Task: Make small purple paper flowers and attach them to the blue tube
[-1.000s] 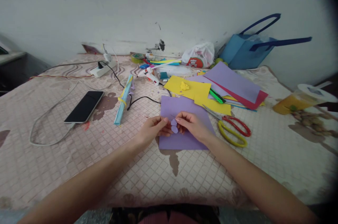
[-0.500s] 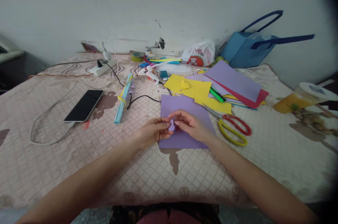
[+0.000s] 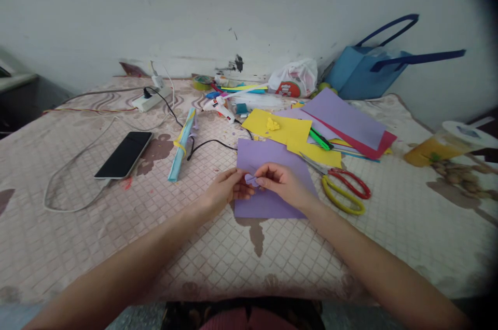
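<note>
Two bare hands meet over a purple sheet point(image 3: 272, 208) lying flat on a patterned cloth point(image 3: 194, 262). Between them is a small, rounded purple piece point(image 3: 250, 180), held up above the sheet. The left hand point(image 3: 225, 189) grips its left side between thumb and fingertips, the lower fingers curled beneath; the right hand point(image 3: 282, 183) pinches its right side between thumb and forefinger. Held from both sides, the piece seems steadied for fine finger work, with the lower fingers of the left hand probably giving support. Its exact folds are too small to make out. Scissors point(image 3: 316, 165) lie just right of the sheet, handles towards the person, probably for an easy reach. Beyond them, a green knife point(image 3: 321, 139) lies beside yellow paper point(image 3: 298, 134), which bears a crumpled yellow bit point(image 3: 273, 124). A white glue gun point(image 3: 220, 108) lies behind the sheet, perhaps set back to leave working room. To the left are a slim blue roll point(image 3: 177, 164) and a phone point(image 3: 124, 155) with a cable at its near end. A tilted cup point(image 3: 436, 149) stands at far right, apart from the paper.
</note>
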{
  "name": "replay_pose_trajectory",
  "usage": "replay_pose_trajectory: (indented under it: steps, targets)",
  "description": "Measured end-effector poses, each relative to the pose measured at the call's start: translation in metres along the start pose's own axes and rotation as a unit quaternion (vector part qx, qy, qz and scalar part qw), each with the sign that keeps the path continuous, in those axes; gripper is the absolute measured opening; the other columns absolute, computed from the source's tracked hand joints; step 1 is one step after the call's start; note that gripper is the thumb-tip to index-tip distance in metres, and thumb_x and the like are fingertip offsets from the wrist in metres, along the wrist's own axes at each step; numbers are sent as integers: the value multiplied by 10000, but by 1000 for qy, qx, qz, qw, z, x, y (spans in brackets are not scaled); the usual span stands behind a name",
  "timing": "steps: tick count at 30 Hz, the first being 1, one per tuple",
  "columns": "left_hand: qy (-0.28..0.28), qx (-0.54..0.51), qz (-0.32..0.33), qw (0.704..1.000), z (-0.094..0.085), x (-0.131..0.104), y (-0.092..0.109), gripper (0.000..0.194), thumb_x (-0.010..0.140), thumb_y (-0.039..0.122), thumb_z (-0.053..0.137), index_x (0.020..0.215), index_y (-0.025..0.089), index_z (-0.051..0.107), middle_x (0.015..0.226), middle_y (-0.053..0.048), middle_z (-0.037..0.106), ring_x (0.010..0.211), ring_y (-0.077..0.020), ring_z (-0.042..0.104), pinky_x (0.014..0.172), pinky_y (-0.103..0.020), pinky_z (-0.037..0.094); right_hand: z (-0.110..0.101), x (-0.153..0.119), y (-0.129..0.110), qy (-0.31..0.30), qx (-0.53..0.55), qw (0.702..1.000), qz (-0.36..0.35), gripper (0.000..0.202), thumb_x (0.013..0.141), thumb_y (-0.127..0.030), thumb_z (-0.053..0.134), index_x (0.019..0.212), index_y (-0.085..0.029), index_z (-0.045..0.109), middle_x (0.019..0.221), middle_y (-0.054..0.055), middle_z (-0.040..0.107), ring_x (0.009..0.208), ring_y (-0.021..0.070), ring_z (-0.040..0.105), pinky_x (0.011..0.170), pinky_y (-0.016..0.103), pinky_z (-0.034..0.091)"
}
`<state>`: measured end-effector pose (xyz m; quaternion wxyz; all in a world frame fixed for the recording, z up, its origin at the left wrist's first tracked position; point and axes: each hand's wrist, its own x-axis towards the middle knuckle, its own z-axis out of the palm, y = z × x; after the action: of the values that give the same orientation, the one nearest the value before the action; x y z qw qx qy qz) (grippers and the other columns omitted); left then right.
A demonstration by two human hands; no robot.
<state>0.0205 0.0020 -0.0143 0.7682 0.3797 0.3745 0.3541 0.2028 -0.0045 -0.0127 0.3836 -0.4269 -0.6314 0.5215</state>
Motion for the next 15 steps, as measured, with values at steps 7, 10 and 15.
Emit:
replay_pose_trajectory:
  steps: [7,10,15]
  targets:
    - [3,212,153,965,-5,1,2,234,682,305,727,795,133,616,717,-11,601,669,-112,544,626,-213,422,3,-2,1,19,-67,997,-37,93,815,-301,584,824,-209,578,779,-3,585,723,135,533,679,265,424]
    - [3,239,172,956,-5,0,1,185,728,294,678,794,136,610,733,-20,600,675,-118,536,628,-221,417,5,-3,0,35,-71,996,-33,106,818,-315,579,816,-210,565,764,-2,574,708,137,525,657,262,421]
    - [21,301,213,929,-2,-4,3,147,773,284,630,787,139,610,727,-25,597,675,-123,531,625,-223,411,6,-3,0,21,-70,996,-43,123,837,-316,550,782,-206,553,727,-9,537,687,131,498,635,256,400]
